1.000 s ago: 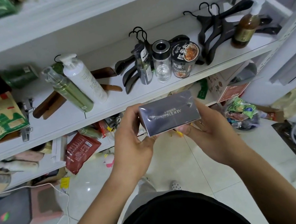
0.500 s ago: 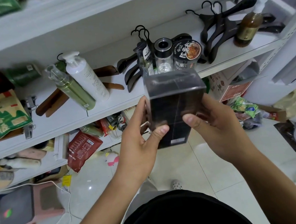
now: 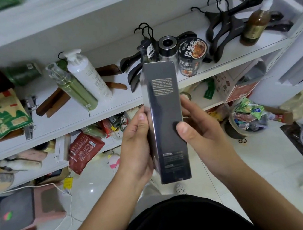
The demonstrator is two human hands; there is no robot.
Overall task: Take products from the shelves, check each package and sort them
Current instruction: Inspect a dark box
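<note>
Dark and glossy, the tall box [image 3: 167, 122] stood upright between both hands, its face of small pale print turned toward the camera. The left hand [image 3: 135, 146] gripped the box's left edge, thumb laid along the side and fingers hidden behind it. The right hand [image 3: 207, 136] clasped the right edge, thumb pressed on the front face and fingers curled round the back. Beyond the hands, the box's top end overlapped the white shelf [image 3: 69, 125]. Up and to the left of the left hand, a green bottle [image 3: 76, 90] and a white pump bottle [image 3: 90, 76] stood just beside each other. Above the right hand sat a noodle cup [image 3: 191, 57], near the box's upper corner. Farther right, a brown pump bottle [image 3: 253, 28] stood among black hangers [image 3: 231, 22]. Left of the left hand, a red pouch [image 3: 83, 150] leaned at the lower shelf.
</note>
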